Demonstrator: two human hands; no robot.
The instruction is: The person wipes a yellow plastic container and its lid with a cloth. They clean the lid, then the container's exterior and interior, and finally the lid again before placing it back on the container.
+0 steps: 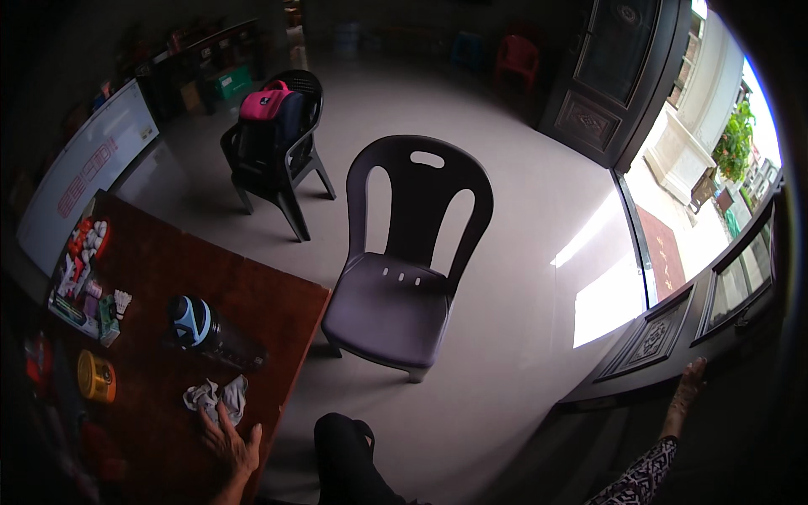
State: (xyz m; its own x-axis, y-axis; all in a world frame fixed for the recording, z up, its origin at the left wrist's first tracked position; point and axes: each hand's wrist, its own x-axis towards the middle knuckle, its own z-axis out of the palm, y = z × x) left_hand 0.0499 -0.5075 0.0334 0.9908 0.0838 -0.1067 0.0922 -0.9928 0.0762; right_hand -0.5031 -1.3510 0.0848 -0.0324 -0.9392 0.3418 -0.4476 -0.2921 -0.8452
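On the brown table (286, 316) at the left lies a crumpled grey-white cloth (229, 399), or perhaps tissue. My left hand (227, 442) rests at its near side with fingertips on it, fingers stretched and thumb apart. Just beyond the cloth, a dark bottle with a light blue carry loop (195, 322) lies on its side. A round yellow tub (97, 376) stands farther left. Far out at the right, my right hand (692, 375) extends beside the dark door leaf (627, 362), its fingers outstretched and apparently holding nothing. Whether it touches the door, I cannot tell.
A dark plastic chair (387, 307) faces me beside the table. Behind it, another chair (307, 160) bears a pink and dark backpack (268, 104). Shuttlecocks and small boxes (93, 307) crowd the table's left edge. A whiteboard (88, 160) leans beyond. Sunlight enters through the doorway.
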